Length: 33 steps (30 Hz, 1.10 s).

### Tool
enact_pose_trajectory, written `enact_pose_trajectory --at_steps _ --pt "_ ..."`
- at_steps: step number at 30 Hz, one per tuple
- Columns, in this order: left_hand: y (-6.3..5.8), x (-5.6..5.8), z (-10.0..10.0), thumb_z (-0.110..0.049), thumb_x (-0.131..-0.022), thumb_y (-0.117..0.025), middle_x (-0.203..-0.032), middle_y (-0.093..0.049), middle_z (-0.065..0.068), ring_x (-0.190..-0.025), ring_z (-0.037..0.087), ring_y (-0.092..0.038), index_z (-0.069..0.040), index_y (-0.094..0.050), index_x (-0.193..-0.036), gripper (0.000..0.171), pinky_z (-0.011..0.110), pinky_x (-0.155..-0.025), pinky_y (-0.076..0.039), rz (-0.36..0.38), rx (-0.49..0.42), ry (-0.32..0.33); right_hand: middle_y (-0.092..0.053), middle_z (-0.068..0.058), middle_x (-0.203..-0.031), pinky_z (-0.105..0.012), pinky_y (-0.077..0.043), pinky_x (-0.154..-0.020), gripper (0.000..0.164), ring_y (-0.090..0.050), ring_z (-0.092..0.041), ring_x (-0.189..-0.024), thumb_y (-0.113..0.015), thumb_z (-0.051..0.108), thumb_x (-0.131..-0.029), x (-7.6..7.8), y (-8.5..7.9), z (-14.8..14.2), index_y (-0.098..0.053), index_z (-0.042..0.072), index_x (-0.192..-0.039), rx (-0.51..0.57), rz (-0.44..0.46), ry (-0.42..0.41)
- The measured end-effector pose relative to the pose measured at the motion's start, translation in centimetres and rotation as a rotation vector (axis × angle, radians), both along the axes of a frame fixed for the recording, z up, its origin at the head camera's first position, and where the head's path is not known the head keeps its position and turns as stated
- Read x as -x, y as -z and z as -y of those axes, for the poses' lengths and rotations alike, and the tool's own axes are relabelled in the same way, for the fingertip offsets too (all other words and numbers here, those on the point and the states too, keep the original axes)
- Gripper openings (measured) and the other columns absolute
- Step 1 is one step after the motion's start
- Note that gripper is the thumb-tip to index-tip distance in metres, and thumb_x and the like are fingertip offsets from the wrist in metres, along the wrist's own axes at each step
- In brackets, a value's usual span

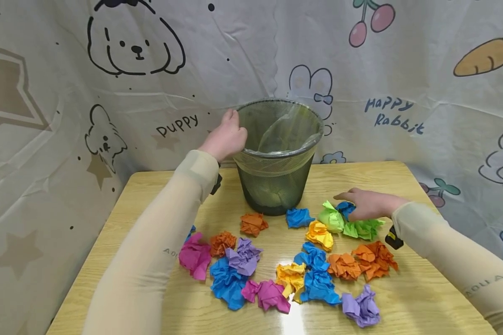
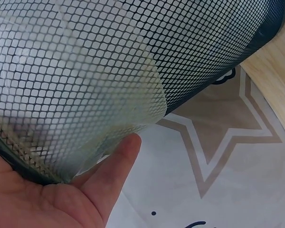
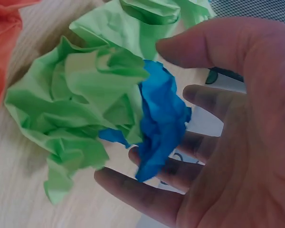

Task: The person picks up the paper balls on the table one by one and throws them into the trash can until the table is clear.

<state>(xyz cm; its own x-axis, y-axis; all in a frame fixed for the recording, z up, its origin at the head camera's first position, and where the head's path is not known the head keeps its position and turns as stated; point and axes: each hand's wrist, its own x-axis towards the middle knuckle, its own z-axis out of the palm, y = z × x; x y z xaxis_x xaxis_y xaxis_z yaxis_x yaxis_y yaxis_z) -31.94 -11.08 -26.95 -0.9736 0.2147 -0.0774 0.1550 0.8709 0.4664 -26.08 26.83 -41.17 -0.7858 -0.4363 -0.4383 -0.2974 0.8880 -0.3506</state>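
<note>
A black mesh wastebasket (image 1: pixel 276 184) with a clear plastic liner (image 1: pixel 293 130) stands upright at the back of the table. My left hand (image 1: pixel 226 137) grips its rim on the left side; in the left wrist view the thumb (image 2: pixel 118 166) lies along the outside, over the liner's folded edge. To the right of the basket, my right hand (image 1: pixel 370 204) reaches over a blue crumpled paper ball (image 3: pixel 159 118). Its fingers are spread behind the blue paper, and the thumb stands apart from it. Green crumpled paper (image 3: pixel 85 95) lies against the blue ball.
Several crumpled paper balls lie across the wooden table (image 1: pixel 151 200), among them orange (image 1: pixel 253 224), pink (image 1: pixel 194 256), purple (image 1: pixel 362 307) and yellow (image 1: pixel 320 235) ones. A patterned cloth (image 1: pixel 234 46) hangs behind the table.
</note>
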Motion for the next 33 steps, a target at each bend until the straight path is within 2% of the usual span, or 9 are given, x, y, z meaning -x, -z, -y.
enact_pose_trajectory --at_steps 5,8,12,17,20,26,30,33 --pt "0.0 0.1 0.0 -0.031 -0.106 -0.018 -0.170 0.013 0.012 -0.155 0.032 -0.006 -0.002 0.004 -0.163 0.068 0.042 -0.123 -0.009 -0.005 0.002 0.001 -0.026 -0.038 -0.155 -0.049 -0.044 -0.081 0.079 -0.038 -0.056 -0.136 -0.066 0.012 -0.081 0.1 0.7 0.2 -0.043 0.009 -0.157 -0.008 0.021 -0.012" --pt "0.1 0.1 0.0 -0.031 -0.106 -0.018 -0.170 0.012 0.013 -0.155 0.032 -0.007 -0.001 0.003 -0.163 0.068 0.042 -0.123 -0.009 -0.014 0.003 0.005 -0.033 -0.037 -0.152 -0.048 -0.044 -0.080 0.077 -0.048 -0.049 -0.127 -0.066 0.010 -0.080 0.1 0.9 0.3 -0.046 0.010 -0.155 -0.012 0.013 -0.027" --pt "0.1 0.2 -0.1 -0.031 -0.106 -0.018 -0.170 0.012 0.013 -0.155 0.032 -0.008 0.000 0.003 -0.163 0.068 0.041 -0.123 -0.010 -0.021 0.005 0.009 -0.045 -0.032 -0.144 -0.048 -0.045 -0.079 0.070 -0.054 -0.035 -0.106 -0.065 0.007 -0.081 0.2 1.2 0.3 -0.053 0.011 -0.149 -0.020 -0.029 -0.055" --pt "0.2 0.2 0.0 -0.032 -0.106 -0.018 -0.170 0.013 0.012 -0.155 0.032 -0.008 -0.002 0.004 -0.163 0.068 0.042 -0.123 -0.010 -0.007 -0.001 0.001 -0.053 -0.024 -0.135 -0.046 -0.044 -0.077 0.057 -0.053 -0.031 -0.097 -0.064 0.006 -0.085 0.4 1.6 0.3 -0.060 0.013 -0.141 -0.017 -0.067 -0.080" --pt "0.1 0.2 0.1 -0.031 -0.106 -0.019 -0.170 0.014 0.012 -0.155 0.033 -0.009 -0.002 0.004 -0.163 0.068 0.043 -0.123 -0.010 -0.003 -0.007 -0.002 -0.058 -0.017 -0.124 -0.044 -0.044 -0.076 0.048 -0.052 -0.028 -0.093 -0.063 0.005 -0.086 0.5 1.6 0.3 -0.063 0.012 -0.134 0.004 -0.083 -0.090" --pt "0.1 0.0 0.2 -0.030 -0.106 -0.020 -0.170 0.012 0.013 -0.154 0.034 -0.010 -0.001 0.003 -0.163 0.068 0.044 -0.123 -0.011 -0.012 -0.007 0.000 -0.057 -0.006 -0.100 -0.039 -0.044 -0.070 0.036 -0.051 -0.023 -0.082 -0.067 0.005 -0.086 0.7 1.1 0.2 -0.062 0.006 -0.121 0.093 -0.112 -0.047" --pt "0.2 0.0 0.2 -0.030 -0.106 -0.020 -0.170 0.012 0.013 -0.154 0.034 -0.011 -0.001 0.003 -0.163 0.068 0.044 -0.123 -0.012 -0.015 -0.009 0.003 -0.060 -0.003 -0.098 -0.039 -0.045 -0.072 0.031 -0.053 -0.022 -0.083 -0.066 0.003 -0.089 0.8 0.6 -0.1 -0.062 0.005 -0.120 0.134 -0.158 -0.010" --pt "0.3 0.0 0.2 -0.030 -0.106 -0.020 -0.171 0.011 0.014 -0.154 0.034 -0.011 -0.001 0.002 -0.163 0.068 0.044 -0.123 -0.013 -0.019 -0.016 0.006 -0.063 -0.001 -0.101 -0.042 -0.049 -0.077 0.026 -0.056 -0.021 -0.088 -0.062 0.003 -0.094 1.0 0.2 -0.5 -0.063 0.006 -0.119 0.155 -0.231 -0.003"
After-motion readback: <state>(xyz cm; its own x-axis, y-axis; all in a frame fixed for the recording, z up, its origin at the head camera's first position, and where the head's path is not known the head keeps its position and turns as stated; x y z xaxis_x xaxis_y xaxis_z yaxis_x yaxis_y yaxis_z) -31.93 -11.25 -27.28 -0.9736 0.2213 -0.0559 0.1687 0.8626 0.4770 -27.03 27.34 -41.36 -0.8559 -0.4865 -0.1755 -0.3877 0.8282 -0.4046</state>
